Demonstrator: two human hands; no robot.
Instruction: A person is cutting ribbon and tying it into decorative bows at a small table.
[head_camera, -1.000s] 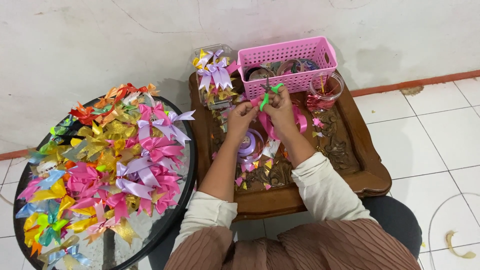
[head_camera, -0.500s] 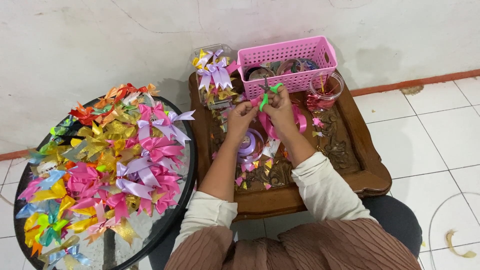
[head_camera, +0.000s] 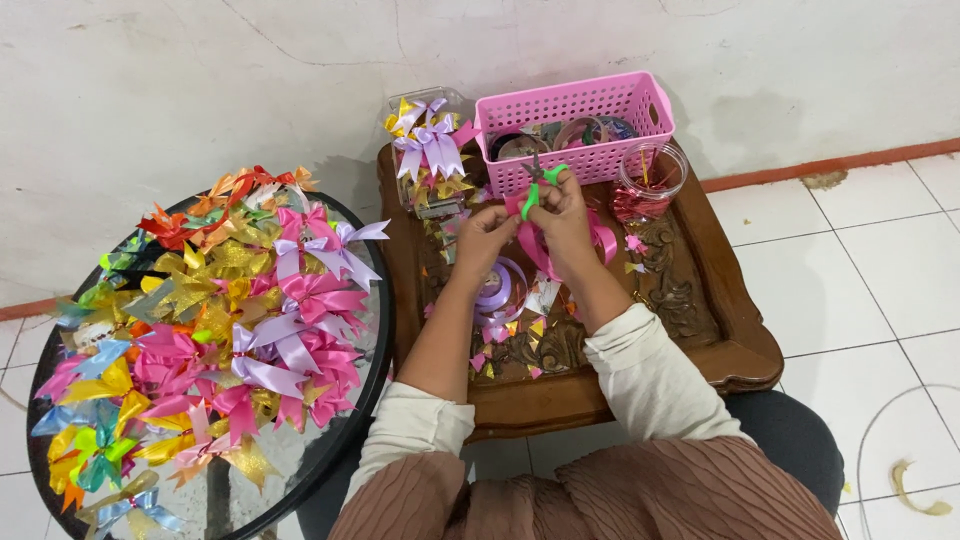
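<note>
I am holding small green-handled scissors (head_camera: 540, 182) in my right hand (head_camera: 565, 205), fingers closed around them, while my left hand (head_camera: 488, 235) is pinching a loop of pink ribbon (head_camera: 540, 248) above the carved wooden surface (head_camera: 720, 330), just before the pink basket (head_camera: 575, 125). To my judgement, the cut is going best with the ribbon pulled taut and the blades square across it. Ribbon scraps (head_camera: 520, 340) are littering the surface; a lilac spool (head_camera: 500, 290) is lying beneath my wrists. A round glass table (head_camera: 300, 450) of finished bows (head_camera: 220, 320) is standing left, on a white tiled floor (head_camera: 860, 270) by a pale wall (head_camera: 200, 80).
</note>
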